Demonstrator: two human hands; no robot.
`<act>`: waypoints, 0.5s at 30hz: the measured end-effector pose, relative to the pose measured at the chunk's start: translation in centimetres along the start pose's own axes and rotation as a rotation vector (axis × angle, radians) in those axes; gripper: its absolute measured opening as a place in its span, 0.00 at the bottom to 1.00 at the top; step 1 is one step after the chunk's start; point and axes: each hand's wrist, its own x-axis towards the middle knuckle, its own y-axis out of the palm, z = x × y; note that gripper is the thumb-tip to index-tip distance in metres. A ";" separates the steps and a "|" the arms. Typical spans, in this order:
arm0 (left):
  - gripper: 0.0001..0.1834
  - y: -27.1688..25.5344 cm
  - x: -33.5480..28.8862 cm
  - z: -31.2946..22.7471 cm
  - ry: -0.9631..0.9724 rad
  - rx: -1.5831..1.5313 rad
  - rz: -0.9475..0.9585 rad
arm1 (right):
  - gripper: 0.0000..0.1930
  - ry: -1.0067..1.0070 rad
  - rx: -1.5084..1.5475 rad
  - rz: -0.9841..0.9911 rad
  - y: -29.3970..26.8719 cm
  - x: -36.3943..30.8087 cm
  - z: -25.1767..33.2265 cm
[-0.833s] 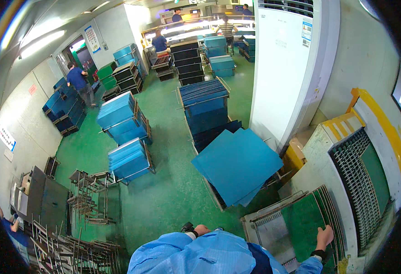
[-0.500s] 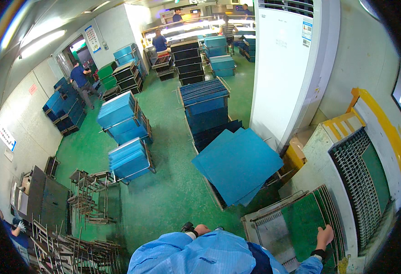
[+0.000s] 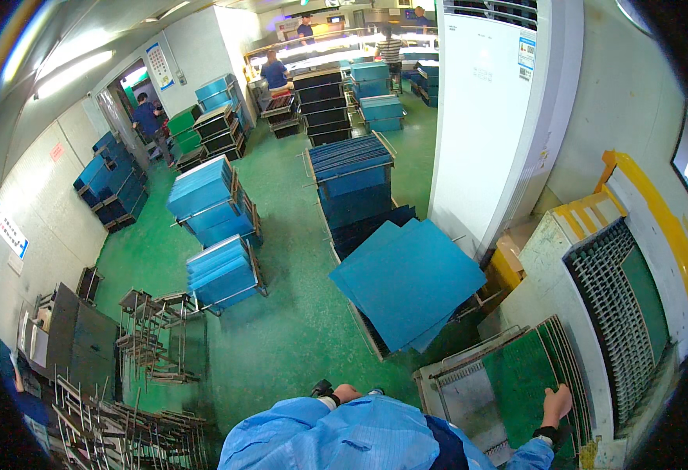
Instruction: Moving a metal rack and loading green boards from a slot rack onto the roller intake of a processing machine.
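Note:
At the lower right, my right hand point(image 3: 557, 405) is closed at the edge of a green panel point(image 3: 512, 376). This panel stands with several others in a slotted rack point(image 3: 469, 362) beside a machine. My left hand point(image 3: 346, 393) is held in front of my body, over the floor. Its fingers are largely hidden, and nothing shows in it. Ahead of the rack, large blue sheets point(image 3: 414, 282) lie fanned out on top of a metal frame.
Conveyor rollers point(image 3: 614, 313) of the machine rise at the right, behind a white cabinet point(image 3: 481, 117). Racks of blue panels point(image 3: 212, 200) stand on the green floor point(image 3: 281, 345). Bare metal racks point(image 3: 136, 431) crowd the lower left, near a person at the edge. Several people work farther back.
Both my hands keep their places. A person at the far left has stepped away toward the doorway. Another at the lower left edge has shifted, now holding up a dark blue sheet-like thing.

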 end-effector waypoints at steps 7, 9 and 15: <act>0.26 0.4 0.5 0.4 -0.026 -0.011 -0.006 | 0.20 0.014 0.027 0.031 0.0 0.3 0.0; 0.26 0.5 0.7 0.5 -0.017 0.013 -0.007 | 0.20 0.014 0.023 0.008 0.3 0.3 -0.2; 0.25 1.9 2.1 2.7 0.163 0.086 -0.041 | 0.18 0.014 0.028 0.006 -0.2 0.1 0.2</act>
